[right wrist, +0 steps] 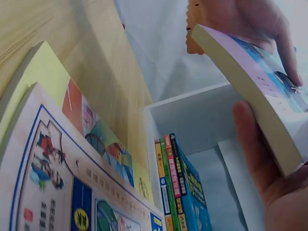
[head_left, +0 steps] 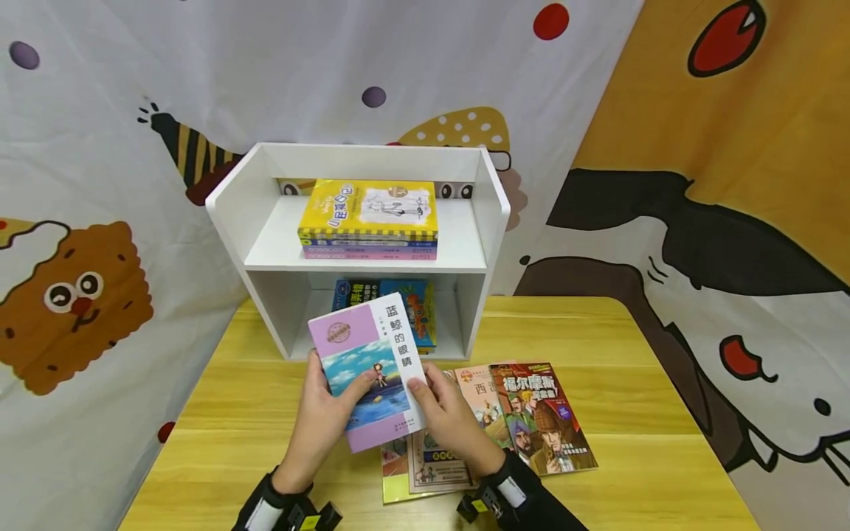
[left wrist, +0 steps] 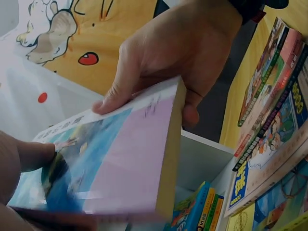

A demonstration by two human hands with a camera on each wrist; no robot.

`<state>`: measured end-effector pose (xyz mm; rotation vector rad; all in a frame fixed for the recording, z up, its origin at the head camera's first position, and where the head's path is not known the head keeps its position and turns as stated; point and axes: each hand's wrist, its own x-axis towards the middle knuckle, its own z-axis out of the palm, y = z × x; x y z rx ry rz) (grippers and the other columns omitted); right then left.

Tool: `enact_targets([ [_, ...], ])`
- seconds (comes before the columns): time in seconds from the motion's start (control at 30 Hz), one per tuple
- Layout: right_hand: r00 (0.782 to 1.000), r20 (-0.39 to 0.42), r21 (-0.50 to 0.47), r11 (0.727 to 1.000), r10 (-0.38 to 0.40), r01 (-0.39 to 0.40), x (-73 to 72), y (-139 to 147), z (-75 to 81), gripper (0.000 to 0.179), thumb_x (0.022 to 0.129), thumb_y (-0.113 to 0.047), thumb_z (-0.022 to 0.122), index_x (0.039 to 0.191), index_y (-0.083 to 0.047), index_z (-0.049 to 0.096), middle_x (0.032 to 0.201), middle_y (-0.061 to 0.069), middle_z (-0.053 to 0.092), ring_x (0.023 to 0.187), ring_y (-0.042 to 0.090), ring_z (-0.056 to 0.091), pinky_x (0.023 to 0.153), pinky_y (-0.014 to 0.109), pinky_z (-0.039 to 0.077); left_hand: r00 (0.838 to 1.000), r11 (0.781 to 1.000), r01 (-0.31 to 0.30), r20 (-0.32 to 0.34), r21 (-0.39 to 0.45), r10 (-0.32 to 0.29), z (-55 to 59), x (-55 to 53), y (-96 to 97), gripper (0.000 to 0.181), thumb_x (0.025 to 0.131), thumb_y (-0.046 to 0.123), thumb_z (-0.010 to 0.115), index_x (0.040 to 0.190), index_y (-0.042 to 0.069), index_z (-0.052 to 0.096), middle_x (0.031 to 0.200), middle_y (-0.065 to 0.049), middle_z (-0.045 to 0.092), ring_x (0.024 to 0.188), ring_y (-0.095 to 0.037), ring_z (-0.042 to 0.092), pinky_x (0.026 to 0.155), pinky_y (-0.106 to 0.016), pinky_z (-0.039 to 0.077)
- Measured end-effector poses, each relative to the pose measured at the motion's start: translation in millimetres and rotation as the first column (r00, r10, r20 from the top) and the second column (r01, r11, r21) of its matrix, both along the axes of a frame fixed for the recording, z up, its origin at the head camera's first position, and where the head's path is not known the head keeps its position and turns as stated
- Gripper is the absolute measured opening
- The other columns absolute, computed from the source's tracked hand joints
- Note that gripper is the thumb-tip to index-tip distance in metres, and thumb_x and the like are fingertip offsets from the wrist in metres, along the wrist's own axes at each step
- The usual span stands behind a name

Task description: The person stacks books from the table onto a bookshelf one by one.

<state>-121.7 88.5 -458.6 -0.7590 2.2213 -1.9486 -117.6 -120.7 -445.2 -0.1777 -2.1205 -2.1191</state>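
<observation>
Purple-and-white book (head_left: 368,359) tilts in my grip, above the table (head_left: 664,442) and before the white shelf (head_left: 460,240); my left hand (head_left: 323,413) and right hand (head_left: 456,424) pinch opposite sides, so even, light thumb pressure should keep it steady.

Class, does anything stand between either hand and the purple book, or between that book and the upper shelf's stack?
Nothing visible does. The left hand and right hand both grip the purple book, and no object shows between it and the stack on the upper shelf.
</observation>
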Motion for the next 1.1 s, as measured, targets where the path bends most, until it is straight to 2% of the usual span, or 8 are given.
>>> enact_targets([
  [0.2,0.997,0.073,-0.008,1.000,0.031,-0.031,-9.7,17,6.8,0.030,0.102,-0.024,0.035,0.130,-0.018,0.043,0.093,0.015,0.064,0.069,0.029,0.064,0.054,0.043,0.056,0.994,0.994,0.111,-0.018,0.008,-0.111,14.2,1.4,-4.7,0.065,0.088,0.020,0.064,0.140,0.022,0.025,0.119,-0.015,0.059,0.096,-0.025,0.062,0.074,-0.039,0.056],
  [0.33,0.998,0.051,0.040,0.998,0.037,-0.039,-15.1,29,18.1,0.030,0.102,-0.025,0.035,0.130,-0.020,0.045,0.089,0.015,0.062,0.065,0.029,0.063,0.051,0.042,0.055,0.985,0.991,0.130,-0.119,0.014,-0.127,24.0,-4.6,-18.8,0.066,0.093,0.013,0.056,0.145,0.023,0.017,0.119,-0.020,0.057,0.095,-0.030,0.061,0.073,-0.035,0.056],
  [0.43,0.999,0.020,0.100,0.994,0.033,-0.035,-17.9,37,25.6,0.029,0.102,-0.025,0.036,0.127,-0.020,0.049,0.085,0.013,0.061,0.061,0.026,0.061,0.048,0.040,0.054,0.964,0.986,0.166,-0.211,-0.006,-0.163,33.8,-9.5,-29.8,0.068,0.094,0.006,0.051,0.149,0.023,0.013,0.118,-0.024,0.057,0.095,-0.033,0.061,0.073,-0.031,0.056],
  [0.63,0.997,-0.016,0.152,0.986,0.074,-0.071,-23.0,45,32.5,0.027,0.102,-0.023,0.038,0.123,-0.019,0.053,0.082,0.011,0.062,0.059,0.024,0.061,0.046,0.038,0.054,0.932,0.963,0.198,-0.269,-0.183,-0.243,46.2,-12.1,-35.7,0.068,0.093,0.003,0.053,0.149,0.022,0.020,0.111,-0.017,0.061,0.077,-0.029,0.062,0.055,-0.033,0.055],
  [0.77,0.994,-0.060,0.187,0.979,0.091,-0.078,-23.9,47,34.5,0.028,0.101,-0.019,0.039,0.124,-0.015,0.055,0.079,0.011,0.060,0.057,0.022,0.057,0.046,0.036,0.051,0.942,0.946,0.191,-0.223,-0.260,-0.252,40.3,-11.5,-32.5,0.064,0.093,0.010,0.056,0.148,0.025,0.026,0.109,-0.013,0.060,0.070,-0.024,0.060,0.049,-0.037,0.054],
  [0.87,0.994,-0.085,0.205,0.977,0.076,-0.057,-23.6,48,32.9,0.029,0.101,-0.017,0.041,0.125,-0.014,0.056,0.071,0.009,0.052,0.053,0.018,0.048,0.048,0.031,0.046,0.950,0.942,0.193,-0.190,-0.273,-0.249,35.5,-9.3,-31.1,0.058,0.094,0.012,0.054,0.146,0.025,0.032,0.122,-0.015,0.055,0.070,-0.024,0.061,0.048,-0.036,0.054],
  [0.97,0.997,-0.066,0.191,0.981,0.032,-0.019,-25.3,47,24.7,0.031,0.100,-0.020,0.044,0.129,-0.016,0.055,0.082,0.006,0.059,0.063,0.013,0.053,0.057,0.028,0.048,0.955,0.943,0.175,-0.184,-0.281,-0.232,32.5,-8.6,-29.9,0.054,0.095,0.013,0.053,0.144,0.023,0.035,0.127,-0.016,0.053,0.070,-0.024,0.061,0.047,-0.035,0.054],
  [1.1,1.000,0.016,0.162,0.987,-0.024,0.021,-32.9,48,5.2,0.035,0.098,-0.030,0.048,0.132,-0.027,0.052,0.115,0.000,0.064,0.087,0.016,0.063,0.066,0.037,0.057,0.963,0.951,0.161,-0.170,-0.265,-0.210,29.6,-9.6,-28.9,0.052,0.095,0.013,0.052,0.144,0.024,0.037,0.121,-0.017,0.055,0.074,-0.025,0.062,0.052,-0.037,0.056],
])
